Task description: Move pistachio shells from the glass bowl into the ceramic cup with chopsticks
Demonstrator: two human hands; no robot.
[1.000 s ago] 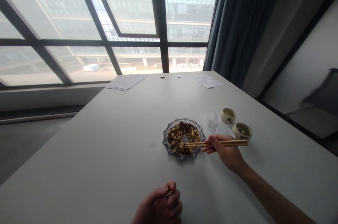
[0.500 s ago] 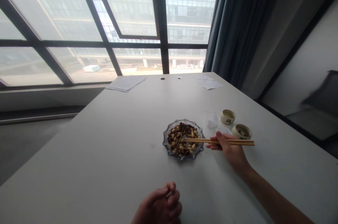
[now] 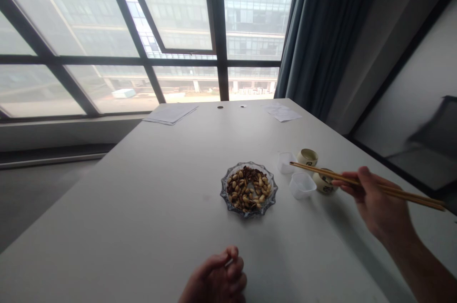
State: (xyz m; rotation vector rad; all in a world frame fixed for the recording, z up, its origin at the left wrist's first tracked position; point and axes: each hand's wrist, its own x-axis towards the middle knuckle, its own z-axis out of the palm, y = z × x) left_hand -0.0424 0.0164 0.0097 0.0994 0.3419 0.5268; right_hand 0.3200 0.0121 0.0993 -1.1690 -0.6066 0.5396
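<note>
My right hand (image 3: 382,205) holds a pair of wooden chopsticks (image 3: 328,172) pointing left. A small dark bit seems to be at their tips, over a clear plastic cup (image 3: 283,166); I cannot tell what it is. Below lies a second clear plastic cup (image 3: 302,186). Two cream ceramic cups with dark characters stand beside them: a rear cup (image 3: 307,155) and a front cup (image 3: 324,184), partly behind the chopsticks. My left hand (image 3: 217,277) rests near the front with curled fingers and nothing visible in it. A scalloped glass bowl (image 3: 225,197) holds mixed nuts and seeds (image 3: 246,191).
On the white table (image 3: 143,208), a stack of papers (image 3: 171,113) lies at the far left and loose sheets (image 3: 283,112) at the far right. A large window is beyond the table, with a dark curtain (image 3: 307,46) at its right.
My right hand has moved right, taking the chopsticks from the glass bowl to above the clear and ceramic cups. My left hand and the bowl have stayed put.
</note>
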